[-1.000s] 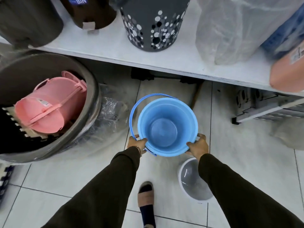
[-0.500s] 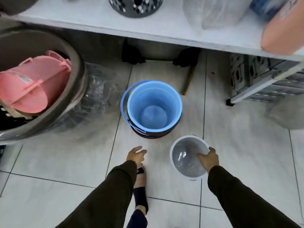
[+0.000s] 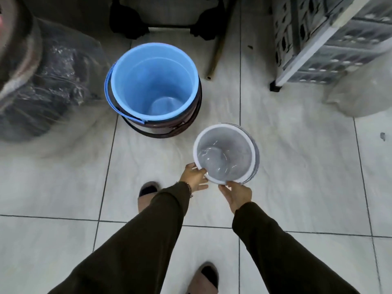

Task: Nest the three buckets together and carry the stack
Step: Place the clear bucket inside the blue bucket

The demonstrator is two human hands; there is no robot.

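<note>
A small grey bucket (image 3: 226, 153) with a white rim is held just above the tiled floor (image 3: 297, 166), tilted so that its open mouth faces up and toward the camera. Its near rim is gripped from both sides: the left hand (image 3: 194, 177) is closed on the lower left edge, with the thumb laid over the rim, and the right hand (image 3: 237, 195) is closed on the lower edge from below, fingers curled around the lip. Both forearms are covered by dark sleeves (image 3: 148, 230).

Beyond and to the left of it, the blue bucket (image 3: 153, 81) is seated upright inside a dark brown bucket (image 3: 182, 128), of which only the rim and the lowered handle are seen around the blue one. The blue handle is folded down along the left side. This nested pair stands on the floor, near the grey bucket but not touching it.

Plastic-wrapped dark goods (image 3: 53, 81) are stacked to the left, and a grey crate (image 3: 322, 45) is set at the upper right. Two slippered feet (image 3: 148, 189) are seen below the arms.
</note>
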